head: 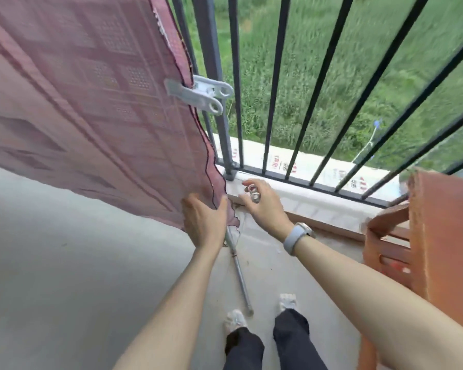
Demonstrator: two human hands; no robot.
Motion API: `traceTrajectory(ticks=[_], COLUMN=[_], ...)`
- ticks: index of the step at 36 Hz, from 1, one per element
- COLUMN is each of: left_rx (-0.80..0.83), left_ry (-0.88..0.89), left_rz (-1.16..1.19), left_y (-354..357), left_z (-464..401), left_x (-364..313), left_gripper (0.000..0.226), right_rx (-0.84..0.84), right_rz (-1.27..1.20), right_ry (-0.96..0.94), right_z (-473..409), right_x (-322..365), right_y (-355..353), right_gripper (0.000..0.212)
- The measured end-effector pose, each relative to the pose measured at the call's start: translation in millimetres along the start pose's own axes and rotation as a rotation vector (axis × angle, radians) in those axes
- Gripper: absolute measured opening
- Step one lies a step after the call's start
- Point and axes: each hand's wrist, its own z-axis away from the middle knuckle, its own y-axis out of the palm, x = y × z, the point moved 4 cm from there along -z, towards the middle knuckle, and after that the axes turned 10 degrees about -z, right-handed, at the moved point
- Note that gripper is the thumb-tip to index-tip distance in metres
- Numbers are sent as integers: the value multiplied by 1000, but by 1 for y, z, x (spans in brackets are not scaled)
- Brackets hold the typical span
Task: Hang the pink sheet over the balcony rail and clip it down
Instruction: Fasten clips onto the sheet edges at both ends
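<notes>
The pink patterned sheet (pixel 86 108) hangs down over the dark balcony railing (pixel 211 62) and fills the upper left. A grey plastic clip (pixel 198 93) grips the sheet's right edge about halfway up. My left hand (pixel 203 222) pinches the sheet's lower right corner between thumb and fingers. My right hand (pixel 262 206), with a watch on its wrist, hovers just right of that corner and holds a second grey clip (pixel 253 193), of which only the ring ends show.
A low concrete ledge (pixel 318 193) runs under the railing bars. An orange-brown plastic chair (pixel 425 236) stands at the right. A thin metal rod (pixel 239 273) lies on the grey floor by my feet. Grass lies beyond the bars.
</notes>
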Motion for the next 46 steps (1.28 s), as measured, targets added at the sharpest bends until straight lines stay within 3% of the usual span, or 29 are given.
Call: traceTrajectory(ticks=[3, 9, 16, 21, 25, 28, 32, 38, 44, 46], left_rx=[-28, -66, -29, 7, -19, -13, 5, 13, 53, 50], left_ry=[3, 35, -34, 3, -2, 12, 59, 83, 71, 96], left_rz=[-73, 106, 181, 141, 80, -9, -159, -71, -12, -26], left_y=[2, 5, -2, -4, -2, 0, 3, 2, 1, 0], left_z=[-14, -9, 17, 16, 8, 7, 10, 4, 0, 0], left_x=[-5, 12, 9, -9, -23, -20, -8, -18, -14, -17], left_gripper=[49, 11, 14, 13, 11, 27, 15, 17, 10, 24], right_rx=[95, 293, 273, 269, 332, 339, 336, 334, 314, 331], right_rz=[60, 193, 188, 158, 155, 143, 162, 87, 36, -1], right_ry=[-50, -87, -134, -146, -142, -130, -132, -186, -108, -88], right_z=[-27, -57, -54, -43, -35, -34, -33, -31, -31, -30], right_x=[-1, -28, -39, -47, -51, -50, -50, -48, -54, -53], right_y=[12, 36, 37, 27, 34, 35, 34, 38, 39, 41], right_gripper=[28, 19, 5, 36, 19, 12, 14, 19, 14, 26])
